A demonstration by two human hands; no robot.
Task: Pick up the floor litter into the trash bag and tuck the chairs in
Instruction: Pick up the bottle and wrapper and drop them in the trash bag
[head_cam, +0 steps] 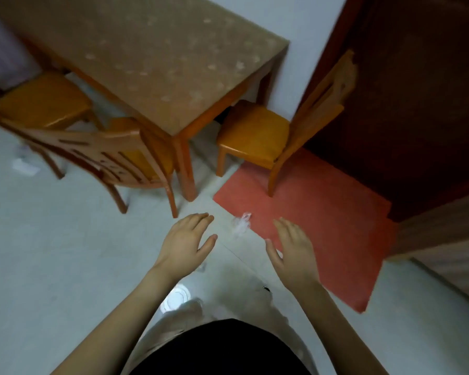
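Observation:
A crumpled clear plastic scrap [241,224] lies on the floor at the edge of the red mat [322,226], between my two hands. My left hand [186,240] hovers just left of it, open and empty. My right hand [293,246] hovers just right of it, palm down, also empty. White paper litter [25,165] lies on the floor at the far left. One wooden chair [111,155] stands at the table's near corner, another [276,131] stands on the mat at the table's right end, and a third [42,100] sits at the left side. No trash bag shows.
The brown patterned table [152,55] fills the upper middle. A dark red door [417,104] stands at the right, with wood panelling [450,253] below it. A round white reflection [175,297] shines on the pale floor near my legs.

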